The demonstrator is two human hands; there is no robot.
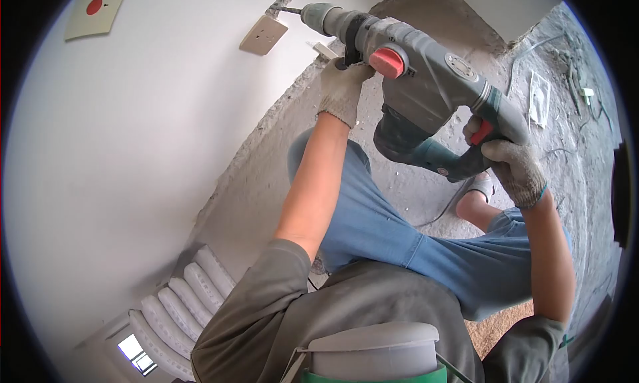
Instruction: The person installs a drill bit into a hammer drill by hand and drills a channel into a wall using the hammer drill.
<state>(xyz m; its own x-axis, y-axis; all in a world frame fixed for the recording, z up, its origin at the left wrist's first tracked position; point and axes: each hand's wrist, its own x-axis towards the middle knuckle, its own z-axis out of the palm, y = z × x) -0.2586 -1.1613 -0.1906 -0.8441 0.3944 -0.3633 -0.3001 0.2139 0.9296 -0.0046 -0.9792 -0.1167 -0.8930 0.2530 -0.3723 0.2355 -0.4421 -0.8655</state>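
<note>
A large grey and dark green rotary hammer drill (pixel 426 70) is held up across my front, its bit (pixel 287 9) pointing left at the wall beside a beige wall socket (pixel 263 35). My left hand (pixel 343 87), in a dusty knitted glove, is closed round the side handle behind the chuck. At the rear, my gloved right hand (pixel 514 163) wraps the main grip near the red trigger (pixel 481 131). A red round knob (pixel 387 62) sits on the drill's side. Whether the bit tip touches the wall is hard to tell.
A white wall (pixel 133 137) rises on the left, with a rough broken edge along the concrete floor (pixel 266 143). Stacked white sacks (pixel 180 310) lean lower left. A cable, a clear plastic packet (pixel 539 98) and a white plug (pixel 586 93) lie on the right. My bent legs are below the drill.
</note>
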